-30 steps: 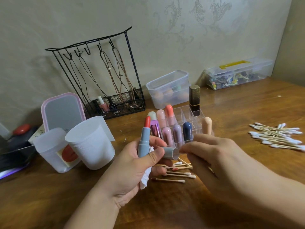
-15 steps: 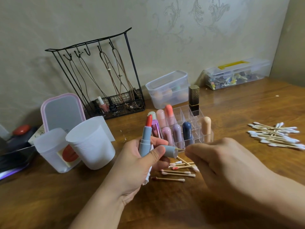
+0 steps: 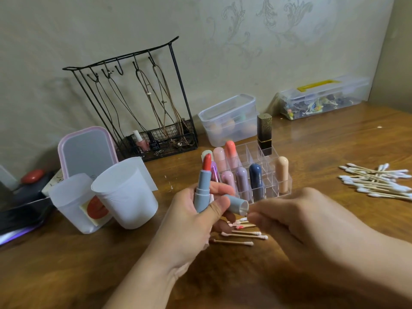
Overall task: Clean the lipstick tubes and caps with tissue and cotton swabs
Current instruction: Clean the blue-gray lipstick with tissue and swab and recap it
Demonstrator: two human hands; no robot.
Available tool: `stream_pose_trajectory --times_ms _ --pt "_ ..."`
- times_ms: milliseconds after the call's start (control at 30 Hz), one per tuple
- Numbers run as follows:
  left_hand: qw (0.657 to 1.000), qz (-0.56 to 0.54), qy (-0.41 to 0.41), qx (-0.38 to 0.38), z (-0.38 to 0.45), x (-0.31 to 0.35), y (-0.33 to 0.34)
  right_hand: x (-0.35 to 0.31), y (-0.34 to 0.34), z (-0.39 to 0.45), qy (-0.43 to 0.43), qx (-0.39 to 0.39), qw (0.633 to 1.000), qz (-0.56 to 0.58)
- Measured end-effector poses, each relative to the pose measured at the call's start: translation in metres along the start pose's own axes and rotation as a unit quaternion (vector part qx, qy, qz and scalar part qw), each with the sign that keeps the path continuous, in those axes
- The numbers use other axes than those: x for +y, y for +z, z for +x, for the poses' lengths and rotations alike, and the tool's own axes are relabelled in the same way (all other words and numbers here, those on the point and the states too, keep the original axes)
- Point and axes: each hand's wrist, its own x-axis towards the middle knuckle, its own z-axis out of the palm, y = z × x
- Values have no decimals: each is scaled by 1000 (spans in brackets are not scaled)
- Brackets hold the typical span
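Right hand pinched shut, drawn back from cap — left hand gripping lipstick, organizer holding tubes.

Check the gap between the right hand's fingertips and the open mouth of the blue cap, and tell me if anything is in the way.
Nothing visible blocks it. The right hand sits just right of the blue cap, whose open mouth faces it. The left hand grips the cap from the other side.

Right hand: blurred, fingertips pinched at the open mouth of the grey-blue lipstick cap; anything pinched there is indiscernible. White tissue mostly hidden inside left hand. Dark tray at 9 o'clock cut by frame edge.
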Motion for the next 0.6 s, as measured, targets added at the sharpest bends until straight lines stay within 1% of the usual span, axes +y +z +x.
stream_pose_trajectory --times_ms 67,100,133,233,300,400,533,567,600 --pt "996 -84 -26 0 4 1 -3 2 -3 1 9 79 997 -26" --pt "990 -132 -43 1 4 2 -4 2 -3 2 15 104 994 -18" --pt "982 -179 -58 -1 5 3 -4 3 -2 2 24 123 992 14" --pt "950 -297 -97 -26 5 5 -6 5 -2 -1 33 152 973 169" --pt "931 -345 -111 -35 6 4 -7 1 -6 -2 11 172 966 195" --pt "925 -360 -112 -53 6 5 -5 -4 -7 -2 -13 172 971 168" --pt "943 -318 -88 -54 2 0 -2 -4 3 1 -24 134 987 91" --pt "944 -313 -90 -57 2 4 1 -5 4 2 -33 127 988 86" --pt "940 -319 -95 -80 2 4 3 -6 4 1 -42 120 987 99"
